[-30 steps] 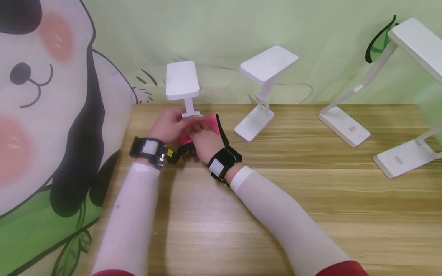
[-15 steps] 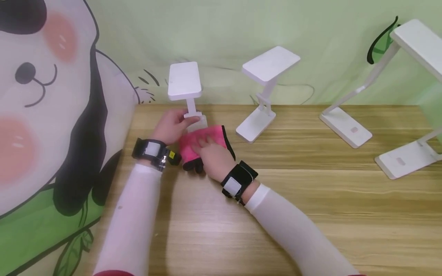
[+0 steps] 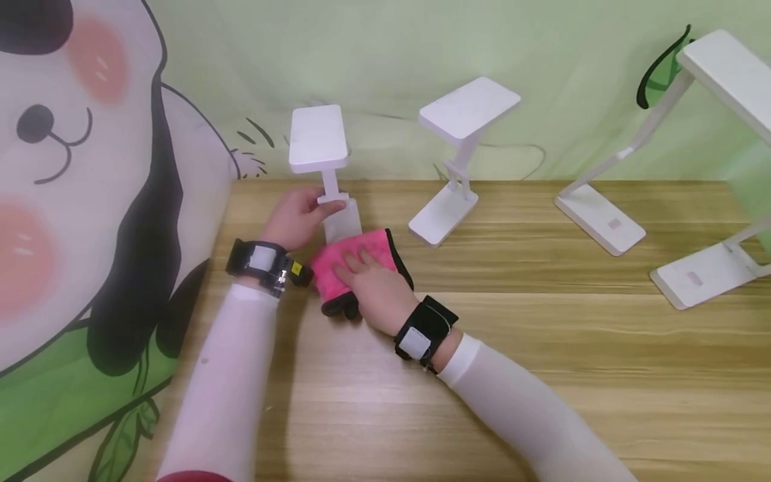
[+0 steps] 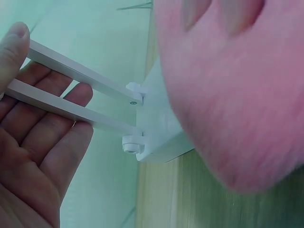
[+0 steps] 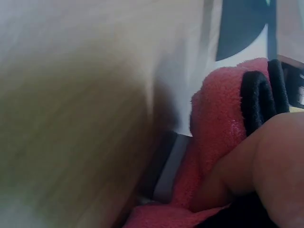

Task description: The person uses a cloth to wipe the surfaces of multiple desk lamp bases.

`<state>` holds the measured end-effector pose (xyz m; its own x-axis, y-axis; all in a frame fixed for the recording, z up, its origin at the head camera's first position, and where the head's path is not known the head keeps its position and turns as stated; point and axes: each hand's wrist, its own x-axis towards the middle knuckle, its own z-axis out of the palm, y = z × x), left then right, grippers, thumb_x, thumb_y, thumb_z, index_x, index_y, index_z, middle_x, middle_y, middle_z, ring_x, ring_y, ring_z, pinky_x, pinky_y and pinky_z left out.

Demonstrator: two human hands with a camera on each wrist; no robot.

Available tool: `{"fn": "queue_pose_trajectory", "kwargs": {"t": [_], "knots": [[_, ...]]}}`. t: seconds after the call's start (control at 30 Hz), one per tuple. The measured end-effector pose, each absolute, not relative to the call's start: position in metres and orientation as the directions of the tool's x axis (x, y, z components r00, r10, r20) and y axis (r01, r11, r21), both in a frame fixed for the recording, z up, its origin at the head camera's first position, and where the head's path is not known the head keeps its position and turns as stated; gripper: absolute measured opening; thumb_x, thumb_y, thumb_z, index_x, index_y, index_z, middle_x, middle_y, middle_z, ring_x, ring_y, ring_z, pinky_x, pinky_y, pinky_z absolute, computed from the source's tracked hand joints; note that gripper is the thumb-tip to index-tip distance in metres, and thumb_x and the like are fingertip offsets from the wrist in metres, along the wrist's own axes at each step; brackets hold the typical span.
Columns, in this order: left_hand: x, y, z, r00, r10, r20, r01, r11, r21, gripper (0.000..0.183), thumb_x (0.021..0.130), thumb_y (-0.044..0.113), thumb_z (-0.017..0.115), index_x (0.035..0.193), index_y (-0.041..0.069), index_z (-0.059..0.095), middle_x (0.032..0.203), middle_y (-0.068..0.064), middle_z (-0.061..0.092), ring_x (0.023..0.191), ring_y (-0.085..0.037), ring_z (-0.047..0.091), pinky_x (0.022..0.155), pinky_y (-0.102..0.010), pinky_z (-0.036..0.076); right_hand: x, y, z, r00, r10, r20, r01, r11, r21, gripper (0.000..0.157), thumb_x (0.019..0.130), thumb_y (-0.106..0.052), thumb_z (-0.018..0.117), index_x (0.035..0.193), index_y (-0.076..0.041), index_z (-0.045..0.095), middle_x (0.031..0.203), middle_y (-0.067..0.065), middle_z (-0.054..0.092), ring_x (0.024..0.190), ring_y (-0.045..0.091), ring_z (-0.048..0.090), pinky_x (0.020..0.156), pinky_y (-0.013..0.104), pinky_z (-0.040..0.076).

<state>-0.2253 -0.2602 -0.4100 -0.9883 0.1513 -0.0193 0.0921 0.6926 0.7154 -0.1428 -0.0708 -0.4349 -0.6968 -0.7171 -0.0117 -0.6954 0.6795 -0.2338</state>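
My left hand [image 3: 296,217] grips the support of the leftmost white desk lamp [image 3: 318,137], just above its base. In the left wrist view, the thumb lies against one of the lamp's two thin bars [image 4: 71,66] and the fingers pass behind them. My right hand [image 3: 382,294] presses a folded pink cloth [image 3: 376,244] with black trim, its fingers spread over the top. The cloth covers the front end of the lamp base [image 3: 343,222]. In the right wrist view, a digit sinks into the plush pink cloth [image 5: 221,104].
A second white lamp [image 3: 444,214] stands to the right on the wooden table [image 3: 542,375]. Two more lamp bases [image 3: 602,221] are farther right. Behind the table hangs a green backdrop [image 3: 385,60], with a panda picture at the left.
My right hand has slid the cloth toward me and slightly right, uncovering the rear of the lamp base. The left hand keeps its grip on the lamp.
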Motion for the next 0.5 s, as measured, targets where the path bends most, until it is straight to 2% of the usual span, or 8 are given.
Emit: {"fn": "queue_pose_trajectory", "kwargs": {"t": [0.13, 0.33, 0.5], "knots": [[-0.224, -0.263, -0.409, -0.99, 0.135, -0.035, 0.069, 0.694, 0.717, 0.049, 0.082, 0.06, 0.053, 0.109, 0.022, 0.066, 0.093, -0.01, 0.069, 0.078, -0.026, 0.054, 0.067, -0.037, 0.043, -0.154, -0.083, -0.435, -0.692, -0.721, 0.026, -0.707, 0.671, -0.221, 0.06, 0.086, 0.003, 0.052, 0.141, -0.016, 0.041, 0.148, 0.012, 0.04, 0.137, 0.035, 0.032, 0.097, 0.044, 0.048], [-0.223, -0.263, -0.41, -0.992, 0.118, -0.048, 0.046, 0.685, 0.727, 0.044, 0.081, 0.056, 0.058, 0.108, 0.023, 0.068, 0.091, -0.006, 0.07, 0.075, -0.024, 0.054, 0.061, -0.036, 0.043, -0.186, -0.102, -0.435, -0.709, -0.694, 0.127, -0.705, 0.686, -0.179, 0.044, 0.088, -0.005, 0.053, 0.131, -0.012, 0.051, 0.137, 0.01, 0.049, 0.123, 0.029, 0.046, 0.074, 0.039, 0.058], [-0.223, -0.263, -0.41, -0.99, 0.136, -0.035, 0.069, 0.685, 0.726, 0.041, 0.083, 0.054, 0.058, 0.108, 0.024, 0.067, 0.076, -0.015, 0.063, 0.061, -0.026, 0.05, 0.048, -0.034, 0.04, -0.203, -0.111, -0.435, -0.758, -0.64, 0.125, -0.65, 0.729, -0.212, 0.047, 0.089, -0.013, 0.055, 0.135, -0.016, 0.048, 0.142, 0.005, 0.044, 0.125, 0.024, 0.044, 0.078, 0.035, 0.057]]}}
